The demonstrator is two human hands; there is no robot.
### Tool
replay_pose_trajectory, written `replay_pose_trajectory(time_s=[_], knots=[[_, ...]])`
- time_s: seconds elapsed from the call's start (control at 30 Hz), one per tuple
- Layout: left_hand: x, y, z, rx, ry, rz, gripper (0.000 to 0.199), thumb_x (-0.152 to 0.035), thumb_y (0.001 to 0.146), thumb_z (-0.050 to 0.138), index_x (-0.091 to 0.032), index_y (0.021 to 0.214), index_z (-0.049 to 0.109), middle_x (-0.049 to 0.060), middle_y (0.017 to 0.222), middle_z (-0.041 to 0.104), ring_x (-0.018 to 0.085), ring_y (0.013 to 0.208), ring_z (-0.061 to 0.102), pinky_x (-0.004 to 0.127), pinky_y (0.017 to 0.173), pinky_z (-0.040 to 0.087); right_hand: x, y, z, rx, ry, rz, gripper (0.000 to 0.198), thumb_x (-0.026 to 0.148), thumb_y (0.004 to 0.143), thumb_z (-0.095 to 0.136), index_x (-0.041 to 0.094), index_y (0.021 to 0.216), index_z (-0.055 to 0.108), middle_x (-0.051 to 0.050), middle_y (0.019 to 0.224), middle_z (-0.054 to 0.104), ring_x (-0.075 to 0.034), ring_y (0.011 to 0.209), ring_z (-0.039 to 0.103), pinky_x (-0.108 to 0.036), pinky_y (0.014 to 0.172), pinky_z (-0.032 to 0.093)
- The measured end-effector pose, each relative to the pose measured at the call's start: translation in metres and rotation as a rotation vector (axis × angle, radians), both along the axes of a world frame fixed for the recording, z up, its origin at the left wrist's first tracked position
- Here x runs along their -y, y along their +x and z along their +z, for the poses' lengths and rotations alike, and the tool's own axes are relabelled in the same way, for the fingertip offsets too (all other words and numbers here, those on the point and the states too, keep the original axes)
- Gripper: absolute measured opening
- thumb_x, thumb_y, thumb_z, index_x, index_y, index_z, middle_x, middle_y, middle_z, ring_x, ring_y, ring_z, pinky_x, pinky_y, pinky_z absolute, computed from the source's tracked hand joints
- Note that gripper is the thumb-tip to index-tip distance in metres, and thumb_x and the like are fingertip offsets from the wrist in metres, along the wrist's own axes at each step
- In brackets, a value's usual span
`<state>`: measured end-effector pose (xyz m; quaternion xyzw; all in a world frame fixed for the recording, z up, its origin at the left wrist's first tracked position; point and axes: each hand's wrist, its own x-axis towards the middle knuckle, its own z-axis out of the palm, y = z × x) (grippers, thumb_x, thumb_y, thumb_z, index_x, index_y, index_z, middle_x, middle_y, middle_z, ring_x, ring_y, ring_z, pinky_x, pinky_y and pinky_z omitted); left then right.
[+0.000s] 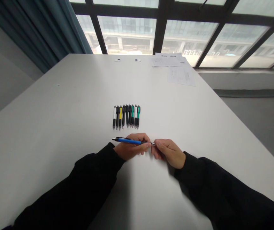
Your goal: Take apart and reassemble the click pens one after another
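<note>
A blue ballpoint pen (128, 140) lies sideways in my left hand (133, 148), its clip end to the left and its tip to the right. The left thumb and fingers close around the dark grip section. My right hand (168, 151) pinches at the silver tip of the same pen; the fingertips cover its very end. Beyond both hands, several pens lie side by side in a row on the white table, among them a yellow pen (120, 113), a white pen (114, 115) and a green pen (138, 113).
The large white table (79, 105) stretches to the windows. Printed papers (181, 76) lie at its far right corner. Two small oval fittings sit near the far edge, one of them a cable hole (117, 60). A blue curtain (43, 32) hangs at the left.
</note>
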<state>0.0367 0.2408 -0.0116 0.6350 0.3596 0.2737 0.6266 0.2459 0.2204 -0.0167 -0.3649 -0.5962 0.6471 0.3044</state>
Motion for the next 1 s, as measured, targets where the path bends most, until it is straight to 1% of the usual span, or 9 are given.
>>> replay_pose_trajectory(time_s=[0.07, 0.13, 0.27, 0.43, 0.6, 0.77, 0.87, 1.0], knots=[[0.0006, -0.0007, 0.0005, -0.074, 0.050, -0.020, 0.030, -0.036, 0.090, 0.060, -0.013, 0.070, 0.059, -0.002, 0.056, 0.057, 0.007, 0.047, 0.051, 0.017, 0.045, 0.041, -0.0013, 0.0002, -0.0008, 0.021, -0.009, -0.001, 0.058, 0.062, 0.099, 0.041, 0.016, 0.069, 0.059, 0.002, 0.054, 0.052, -0.008, 0.046, 0.040, -0.023, 0.045, 0.030], [0.0010, -0.0011, 0.0012, -0.120, 0.072, -0.036, 0.034, -0.036, 0.091, 0.056, -0.014, 0.066, 0.058, -0.002, 0.056, 0.057, 0.007, 0.047, 0.051, 0.017, 0.046, 0.041, -0.0023, 0.0008, -0.0009, 0.066, 0.021, 0.013, 0.055, 0.059, 0.099, 0.043, 0.016, 0.067, 0.057, 0.002, 0.054, 0.050, -0.008, 0.047, 0.040, -0.023, 0.047, 0.031], [0.0017, -0.0006, 0.0010, -0.142, 0.060, -0.007, 0.036, -0.037, 0.092, 0.055, -0.013, 0.066, 0.062, -0.001, 0.056, 0.058, 0.007, 0.046, 0.052, 0.017, 0.045, 0.042, -0.0017, 0.0020, 0.0002, 0.131, 0.098, -0.006, 0.050, 0.055, 0.101, 0.043, 0.017, 0.070, 0.056, 0.003, 0.057, 0.049, -0.008, 0.047, 0.039, -0.022, 0.045, 0.031], [0.0035, 0.0013, 0.0001, -0.129, 0.038, 0.045, 0.042, -0.040, 0.093, 0.053, -0.012, 0.064, 0.065, 0.000, 0.056, 0.060, 0.007, 0.046, 0.052, 0.017, 0.045, 0.041, -0.0003, 0.0012, 0.0007, 0.142, 0.160, -0.020, 0.045, 0.050, 0.101, 0.045, 0.017, 0.076, 0.060, 0.003, 0.059, 0.051, -0.008, 0.046, 0.040, -0.023, 0.045, 0.032], [0.0049, 0.0039, 0.0021, -0.170, 0.010, 0.111, 0.046, -0.045, 0.091, 0.056, -0.012, 0.058, 0.062, 0.000, 0.050, 0.057, 0.007, 0.042, 0.050, 0.018, 0.042, 0.038, -0.0006, -0.0016, 0.0008, 0.121, 0.159, -0.060, 0.042, 0.049, 0.098, 0.052, 0.016, 0.077, 0.066, 0.000, 0.065, 0.059, -0.008, 0.048, 0.045, -0.023, 0.047, 0.035], [0.0056, 0.0041, 0.0026, -0.198, 0.059, 0.143, 0.052, -0.047, 0.093, 0.053, -0.013, 0.054, 0.061, 0.000, 0.045, 0.054, 0.007, 0.041, 0.048, 0.018, 0.041, 0.038, 0.0003, -0.0031, 0.0023, 0.117, 0.189, -0.068, 0.042, 0.049, 0.098, 0.052, 0.016, 0.078, 0.069, -0.003, 0.071, 0.065, -0.008, 0.048, 0.045, -0.024, 0.047, 0.036], [0.0056, 0.0032, 0.0013, -0.205, 0.088, 0.136, 0.058, -0.051, 0.096, 0.049, -0.013, 0.053, 0.060, 0.000, 0.044, 0.053, 0.007, 0.039, 0.047, 0.018, 0.041, 0.037, 0.0017, -0.0021, 0.0018, 0.138, 0.221, -0.085, 0.041, 0.048, 0.098, 0.053, 0.016, 0.078, 0.070, -0.002, 0.067, 0.063, -0.009, 0.048, 0.046, -0.023, 0.047, 0.036], [0.0054, 0.0023, -0.0011, -0.195, 0.080, 0.122, 0.064, -0.056, 0.097, 0.044, -0.013, 0.051, 0.059, 0.000, 0.043, 0.051, 0.007, 0.039, 0.046, 0.019, 0.042, 0.036, 0.0027, -0.0016, 0.0026, 0.166, 0.275, -0.103, 0.040, 0.047, 0.097, 0.054, 0.016, 0.078, 0.071, -0.001, 0.061, 0.060, -0.009, 0.048, 0.047, -0.024, 0.048, 0.038]])
